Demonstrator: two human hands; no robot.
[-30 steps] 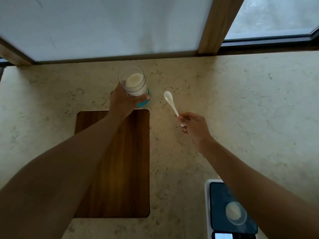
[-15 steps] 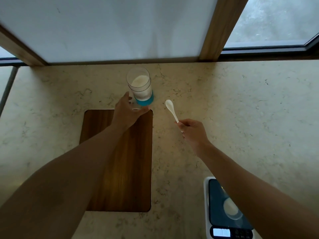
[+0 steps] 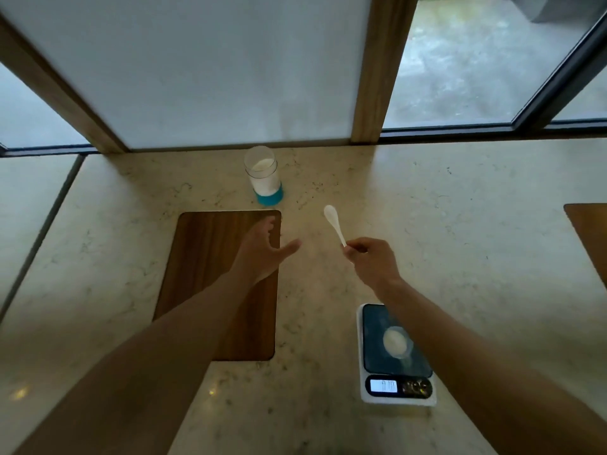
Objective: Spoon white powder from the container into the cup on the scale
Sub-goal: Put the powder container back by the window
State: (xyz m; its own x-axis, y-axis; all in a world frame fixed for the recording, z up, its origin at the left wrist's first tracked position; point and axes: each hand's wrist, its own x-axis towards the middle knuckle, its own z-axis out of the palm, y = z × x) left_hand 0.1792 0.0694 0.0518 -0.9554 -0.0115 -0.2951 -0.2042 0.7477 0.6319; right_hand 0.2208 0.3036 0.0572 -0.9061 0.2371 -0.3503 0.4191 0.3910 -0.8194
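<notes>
A clear container [image 3: 264, 177] with a blue base and white powder inside stands upright at the back of the stone counter. My left hand [image 3: 262, 251] hovers open over the wooden board's far right corner, well short of the container. My right hand [image 3: 371, 257] pinches the handle of a white spoon [image 3: 334, 226], whose bowl points up and away and looks empty. Near the front right, a white scale [image 3: 395, 356] with a dark platform carries a small clear cup [image 3: 395, 342] with white powder in it. My right forearm passes over the scale's right edge.
A dark wooden board [image 3: 210, 277] lies on the counter [image 3: 460, 241] left of centre. Another wooden piece [image 3: 591, 231] shows at the right edge. Window frames and a frosted panel rise behind the counter. The counter's left edge drops off at a seam.
My left hand has let go of the container and drawn back toward me, fingers spread. The container stays standing at the back. My right hand still holds the spoon, slightly nearer.
</notes>
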